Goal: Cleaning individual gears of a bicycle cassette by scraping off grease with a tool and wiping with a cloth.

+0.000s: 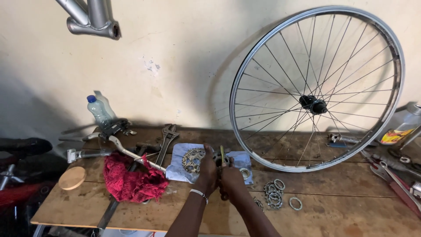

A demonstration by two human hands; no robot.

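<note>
Both hands met at lower centre of frame over worn wooden desk (333, 210). Left hand (207, 172) and right hand (231, 179) together gripped small dark metal bicycle part (221, 159), above pale cloth (180, 163) carrying toothed silver sprocket (192, 160).

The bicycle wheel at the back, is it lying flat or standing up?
Standing up: the bicycle wheel rests on its rim on the wooden table and leans against the wall.
</note>
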